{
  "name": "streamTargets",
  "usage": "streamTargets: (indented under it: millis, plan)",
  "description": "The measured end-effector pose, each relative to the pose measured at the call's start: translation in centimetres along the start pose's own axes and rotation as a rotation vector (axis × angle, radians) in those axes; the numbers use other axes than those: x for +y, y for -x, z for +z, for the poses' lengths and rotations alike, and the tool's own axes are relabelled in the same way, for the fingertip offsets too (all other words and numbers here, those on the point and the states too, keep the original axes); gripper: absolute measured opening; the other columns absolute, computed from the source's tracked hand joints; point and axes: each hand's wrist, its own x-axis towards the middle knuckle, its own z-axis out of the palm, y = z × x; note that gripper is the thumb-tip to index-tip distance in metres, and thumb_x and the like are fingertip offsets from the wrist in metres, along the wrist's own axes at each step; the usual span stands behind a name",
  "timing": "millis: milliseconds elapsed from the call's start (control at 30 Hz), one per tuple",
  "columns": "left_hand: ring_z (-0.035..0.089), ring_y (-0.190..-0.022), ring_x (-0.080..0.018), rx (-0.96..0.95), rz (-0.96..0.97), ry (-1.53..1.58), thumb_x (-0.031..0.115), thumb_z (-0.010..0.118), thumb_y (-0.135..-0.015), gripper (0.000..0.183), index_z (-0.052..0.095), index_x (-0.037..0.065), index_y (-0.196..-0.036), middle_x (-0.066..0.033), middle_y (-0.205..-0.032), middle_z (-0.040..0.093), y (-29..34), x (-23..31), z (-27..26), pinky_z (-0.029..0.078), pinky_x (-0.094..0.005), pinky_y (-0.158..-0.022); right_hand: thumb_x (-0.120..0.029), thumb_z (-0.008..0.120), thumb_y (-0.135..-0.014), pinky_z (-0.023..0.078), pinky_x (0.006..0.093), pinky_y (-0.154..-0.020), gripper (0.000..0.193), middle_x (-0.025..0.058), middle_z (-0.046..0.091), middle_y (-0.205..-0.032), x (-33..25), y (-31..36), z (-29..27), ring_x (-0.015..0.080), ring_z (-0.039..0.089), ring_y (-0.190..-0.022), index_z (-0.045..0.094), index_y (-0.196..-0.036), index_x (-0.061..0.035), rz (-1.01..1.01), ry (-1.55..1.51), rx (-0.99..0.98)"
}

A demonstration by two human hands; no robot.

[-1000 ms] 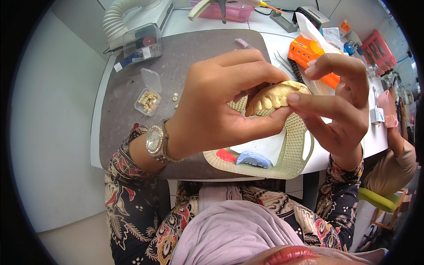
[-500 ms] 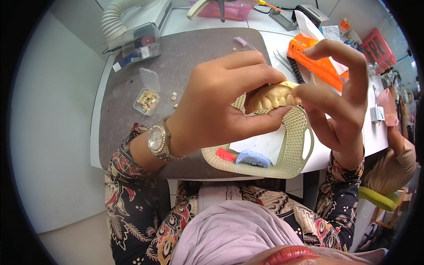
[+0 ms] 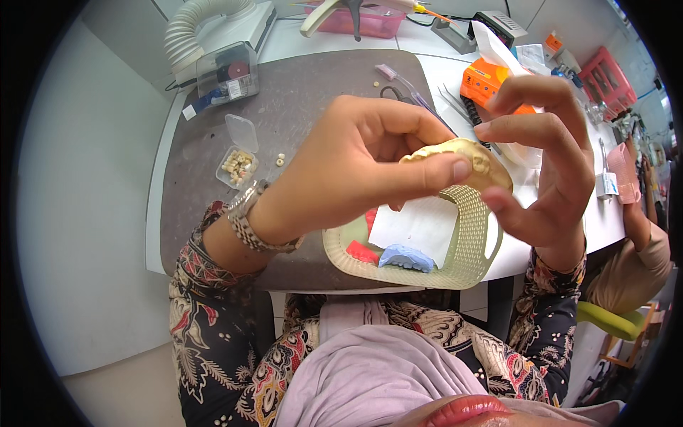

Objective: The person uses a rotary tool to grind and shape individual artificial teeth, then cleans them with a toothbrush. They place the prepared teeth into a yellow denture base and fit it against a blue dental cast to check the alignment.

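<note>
A pale yellow plaster dental cast (image 3: pixel 485 162) is pinched in my left hand (image 3: pixel 356 160), the thumb laid along its near side and the fingers behind it. My right hand (image 3: pixel 558 174) hovers at the cast's right end with thumb and fingers apart; whether the thumb tip touches the cast I cannot tell. Below both hands stands a light green mesh basket (image 3: pixel 475 238). In it lie a blue tooth-row piece (image 3: pixel 407 257), red pieces (image 3: pixel 361 251) and a white paper (image 3: pixel 420 224).
Left of my hands, a small clear lidded box (image 3: pixel 238 165) of artificial teeth stands open on a grey mat (image 3: pixel 192 220), with loose teeth (image 3: pixel 280 160) beside it. A toothbrush (image 3: pixel 402 82), tweezers (image 3: pixel 455 102) and an orange tissue pack (image 3: pixel 482 80) lie beyond. Another person's arm (image 3: pixel 644 231) is at right.
My left hand has turned the cast, so its tooth row faces another way. My right hand's fingers have come off the cast and spread. The toothbrush shows more fully.
</note>
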Motion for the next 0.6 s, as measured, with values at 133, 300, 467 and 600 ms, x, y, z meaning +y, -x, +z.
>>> streamTargets:
  millis: [133,300,467,600]
  plan:
    - [0.049,-0.055,-0.004,0.008,-0.119,0.111,0.017,0.066,-0.08,0.028,0.062,-0.003,-0.1,-0.0034,-0.071,0.059,-0.3,-0.2,-0.3,0.038,-0.0179,-0.047,-0.013,0.074,-0.069,0.043,0.0256,-0.07,0.033,0.0113,0.054,-0.089,-0.2,0.2,0.7,0.0166,0.054,-0.078,0.058,-0.092,0.0051,0.12,-0.164,-0.037]
    - [0.054,-0.062,-0.0053,0.008,-0.161,-0.019,0.012,0.071,-0.075,0.038,0.06,-0.003,-0.109,-0.0032,-0.078,0.061,0.1,0.5,-0.2,0.044,-0.0192,-0.055,-0.001,0.07,-0.074,0.045,0.0221,-0.074,0.026,0.0092,0.052,-0.089,-0.5,1.5,2.2,0.0121,0.055,-0.08,0.057,-0.093,0.0086,0.342,-0.427,0.078]
    - [0.059,-0.082,-0.0079,-0.014,-0.006,-0.302,0.003,0.077,-0.067,0.056,0.052,-0.002,-0.117,-0.0055,-0.088,0.063,2.0,-1.0,0.2,0.047,-0.0214,-0.072,0.001,0.074,-0.068,0.047,0.0232,-0.068,0.026,0.0096,0.053,-0.087,-1.3,3.9,3.4,0.0132,0.055,-0.075,0.059,-0.089,0.0077,0.428,-0.555,0.054]
    - [0.063,-0.081,-0.0101,-0.018,0.212,-0.606,0.006,0.078,-0.068,0.053,0.053,0.0,-0.114,-0.0082,-0.098,0.065,3.1,-2.2,1.5,0.049,-0.0213,-0.068,-0.012,0.08,-0.063,0.04,0.0236,-0.057,0.033,0.0091,0.056,-0.076,-1.7,4.9,2.3,0.0151,0.053,-0.066,0.062,-0.087,0.0037,0.287,-0.317,-0.011]
